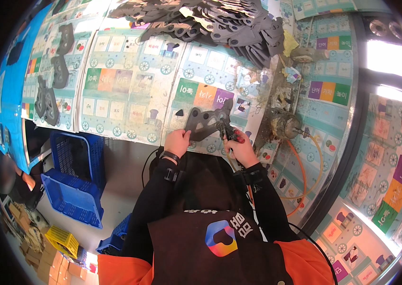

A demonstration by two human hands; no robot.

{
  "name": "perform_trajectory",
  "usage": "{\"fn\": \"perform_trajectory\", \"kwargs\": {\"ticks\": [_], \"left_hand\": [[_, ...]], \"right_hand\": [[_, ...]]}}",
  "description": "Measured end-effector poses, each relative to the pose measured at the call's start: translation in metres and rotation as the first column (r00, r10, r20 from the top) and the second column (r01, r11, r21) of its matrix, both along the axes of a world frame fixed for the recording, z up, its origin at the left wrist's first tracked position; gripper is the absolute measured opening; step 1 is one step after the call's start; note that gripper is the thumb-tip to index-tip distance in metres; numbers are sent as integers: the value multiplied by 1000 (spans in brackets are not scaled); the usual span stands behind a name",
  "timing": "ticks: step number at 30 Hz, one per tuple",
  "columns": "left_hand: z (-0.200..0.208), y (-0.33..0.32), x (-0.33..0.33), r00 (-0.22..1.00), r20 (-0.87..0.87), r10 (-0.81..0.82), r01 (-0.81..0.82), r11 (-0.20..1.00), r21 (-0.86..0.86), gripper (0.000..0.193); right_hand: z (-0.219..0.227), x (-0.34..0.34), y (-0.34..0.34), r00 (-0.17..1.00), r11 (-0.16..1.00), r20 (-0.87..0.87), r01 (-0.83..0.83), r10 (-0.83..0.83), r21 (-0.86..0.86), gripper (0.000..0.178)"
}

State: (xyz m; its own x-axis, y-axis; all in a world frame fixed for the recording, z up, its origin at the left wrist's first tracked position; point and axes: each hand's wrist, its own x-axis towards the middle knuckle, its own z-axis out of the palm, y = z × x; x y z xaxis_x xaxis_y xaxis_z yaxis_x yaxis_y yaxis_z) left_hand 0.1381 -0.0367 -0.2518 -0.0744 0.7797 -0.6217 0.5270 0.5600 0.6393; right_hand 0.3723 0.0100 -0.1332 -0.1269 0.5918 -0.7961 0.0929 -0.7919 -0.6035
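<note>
My left hand [177,143] pinches the near left edge of a dark grey flat cut piece [201,124] with openings in it. The piece lies over the printed sheets on the table. My right hand [242,151] is closed round a dark, grimy spray gun [227,129] with a bit of red on it. The gun's front is over the right part of the grey piece; whether the two touch, I cannot tell. A small dark triangular scrap [179,113] lies just left of the piece.
A large heap of similar grey pieces [239,33] covers the far side. Several more pieces [60,71] lie at the left. A crusted metal pot [286,126] with an orange hose [297,156] stands right. Blue crates [72,194] and another person [25,185] are at lower left.
</note>
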Motion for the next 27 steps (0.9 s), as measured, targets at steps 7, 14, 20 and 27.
{"fn": "perform_trajectory", "kwargs": {"ticks": [7,14,20,27], "left_hand": [[-4,-1,0,999,-25,-41,42,998,51,36],[4,3,1,1000,9,10,-10,1000,-24,37],[0,0,-3,1000,-14,-26,26,999,34,36],[9,2,2,999,21,26,-26,999,-31,37]], "right_hand": [[-1,-3,-6,994,995,28,-104,104,-5,18],[-8,-6,-7,994,994,25,-107,106,29,19],[1,-17,2,990,988,22,-138,137,66,19],[1,-18,3,987,986,5,-162,162,41,22]]}}
